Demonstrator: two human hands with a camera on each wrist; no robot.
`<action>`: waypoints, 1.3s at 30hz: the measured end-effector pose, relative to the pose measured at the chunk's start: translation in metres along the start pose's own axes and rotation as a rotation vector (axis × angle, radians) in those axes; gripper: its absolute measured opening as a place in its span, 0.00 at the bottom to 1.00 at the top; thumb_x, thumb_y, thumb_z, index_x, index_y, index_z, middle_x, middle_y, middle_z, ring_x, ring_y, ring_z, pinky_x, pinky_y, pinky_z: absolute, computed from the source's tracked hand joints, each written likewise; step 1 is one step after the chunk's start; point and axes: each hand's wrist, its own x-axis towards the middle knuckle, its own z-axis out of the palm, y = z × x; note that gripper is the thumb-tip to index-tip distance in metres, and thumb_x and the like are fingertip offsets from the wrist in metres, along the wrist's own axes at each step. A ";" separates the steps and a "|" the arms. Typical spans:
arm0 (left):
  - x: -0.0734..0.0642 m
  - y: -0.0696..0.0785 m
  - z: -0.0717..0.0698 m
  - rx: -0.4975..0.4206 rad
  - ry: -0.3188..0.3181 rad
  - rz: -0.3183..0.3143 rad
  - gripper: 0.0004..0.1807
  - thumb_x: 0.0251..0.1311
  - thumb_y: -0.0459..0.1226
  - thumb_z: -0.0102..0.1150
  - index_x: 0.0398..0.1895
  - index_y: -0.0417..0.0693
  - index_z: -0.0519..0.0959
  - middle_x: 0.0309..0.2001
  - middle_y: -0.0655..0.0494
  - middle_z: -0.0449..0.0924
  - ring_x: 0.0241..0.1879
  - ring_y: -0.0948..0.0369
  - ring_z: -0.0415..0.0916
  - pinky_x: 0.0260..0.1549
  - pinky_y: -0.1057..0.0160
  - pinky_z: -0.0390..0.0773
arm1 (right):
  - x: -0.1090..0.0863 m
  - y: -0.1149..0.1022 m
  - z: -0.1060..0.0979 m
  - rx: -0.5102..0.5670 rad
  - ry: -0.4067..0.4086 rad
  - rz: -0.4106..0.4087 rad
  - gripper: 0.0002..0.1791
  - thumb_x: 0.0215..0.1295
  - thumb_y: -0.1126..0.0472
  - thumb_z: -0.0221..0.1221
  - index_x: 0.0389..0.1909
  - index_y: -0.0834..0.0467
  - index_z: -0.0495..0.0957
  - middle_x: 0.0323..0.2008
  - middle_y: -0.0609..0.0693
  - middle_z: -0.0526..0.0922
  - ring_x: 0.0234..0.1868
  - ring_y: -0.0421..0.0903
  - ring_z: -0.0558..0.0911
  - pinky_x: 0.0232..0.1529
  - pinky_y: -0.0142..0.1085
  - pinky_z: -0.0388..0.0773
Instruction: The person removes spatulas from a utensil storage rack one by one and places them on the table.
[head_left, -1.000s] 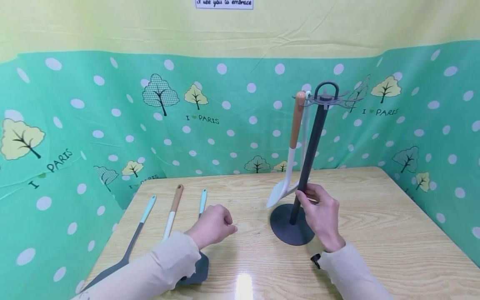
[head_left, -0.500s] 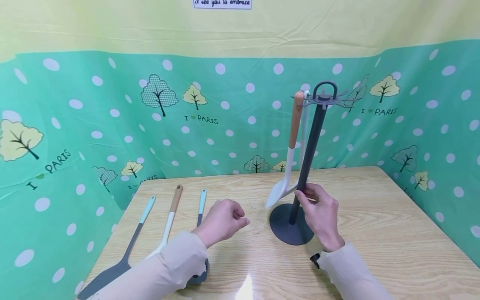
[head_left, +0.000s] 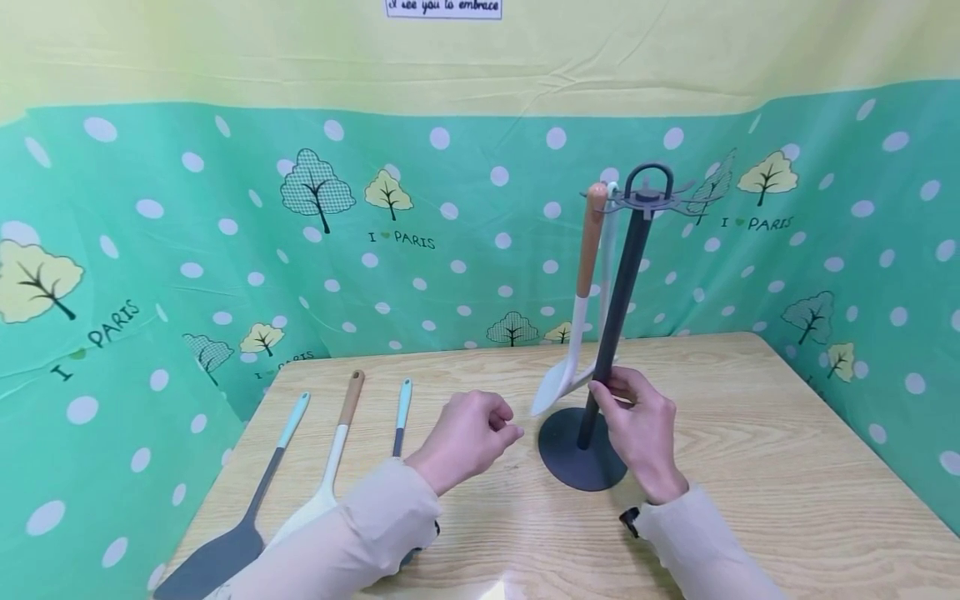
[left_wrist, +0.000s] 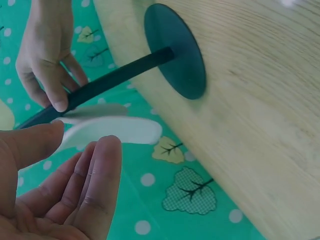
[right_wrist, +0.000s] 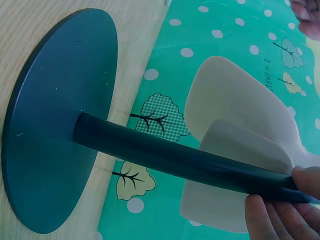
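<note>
My right hand (head_left: 641, 425) pinches the lower part of a black utensil stand's pole (head_left: 624, 283), thumb on one side and fingers on the other. Its round base (head_left: 573, 462) rests on the table. From the hook ring (head_left: 649, 202) hang a white spatula (head_left: 590, 250) with a brown handle and, behind it, a utensil with a pale blue handle (head_left: 609, 250). Their white heads overlap in the right wrist view, the rounded spatula head (right_wrist: 235, 95) uppermost. My left hand (head_left: 472, 437) holds nothing; its fingers are loosely bent, left of the stand and the hanging heads.
On the table's left (head_left: 487, 375) lie a dark grey turner (head_left: 225, 554) with a light blue handle and a white utensil (head_left: 337, 450) with a brown handle. Beside them, a blue-handled utensil (head_left: 403, 408) is partly covered by my left arm. A green dotted cloth (head_left: 465, 250) encloses the table.
My left hand has moved right, away from the lying utensils and closer to the stand, uncovering more of the white utensil and grey turner. The right hand keeps its hold on the pole.
</note>
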 end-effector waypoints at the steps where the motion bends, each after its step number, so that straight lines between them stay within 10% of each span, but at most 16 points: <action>1: 0.001 0.002 0.001 -0.003 0.005 0.005 0.08 0.56 0.36 0.66 0.34 0.40 0.82 0.24 0.60 0.79 0.23 0.67 0.74 0.26 0.68 0.77 | 0.000 0.000 0.000 0.000 0.000 0.000 0.12 0.59 0.61 0.66 0.43 0.58 0.81 0.35 0.51 0.86 0.35 0.45 0.86 0.36 0.17 0.75; 14: 0.017 0.022 0.009 -0.073 0.097 0.079 0.12 0.59 0.37 0.63 0.44 0.40 0.81 0.35 0.53 0.83 0.31 0.66 0.81 0.30 0.71 0.79 | 0.000 0.001 0.000 0.003 0.004 -0.013 0.12 0.59 0.61 0.66 0.43 0.59 0.81 0.35 0.51 0.86 0.35 0.45 0.86 0.37 0.18 0.76; 22: 0.031 0.027 0.013 -0.146 0.149 0.111 0.16 0.60 0.37 0.62 0.50 0.40 0.79 0.38 0.50 0.83 0.33 0.62 0.82 0.33 0.70 0.80 | 0.001 0.000 0.000 0.001 0.002 -0.011 0.13 0.58 0.61 0.66 0.44 0.58 0.81 0.36 0.51 0.86 0.36 0.45 0.86 0.38 0.35 0.82; 30: 0.045 0.020 0.017 -0.181 0.214 0.156 0.18 0.61 0.36 0.61 0.54 0.41 0.79 0.39 0.50 0.82 0.35 0.62 0.81 0.38 0.69 0.80 | 0.001 0.000 0.001 0.014 0.002 -0.014 0.13 0.58 0.62 0.67 0.44 0.59 0.81 0.36 0.52 0.86 0.36 0.46 0.86 0.37 0.19 0.76; 39: 0.058 0.025 0.022 -0.244 0.235 0.219 0.21 0.63 0.38 0.60 0.58 0.40 0.75 0.47 0.49 0.79 0.46 0.58 0.78 0.48 0.63 0.78 | 0.001 0.000 0.001 0.005 0.007 -0.018 0.13 0.58 0.62 0.67 0.44 0.59 0.81 0.36 0.52 0.86 0.36 0.45 0.86 0.37 0.23 0.79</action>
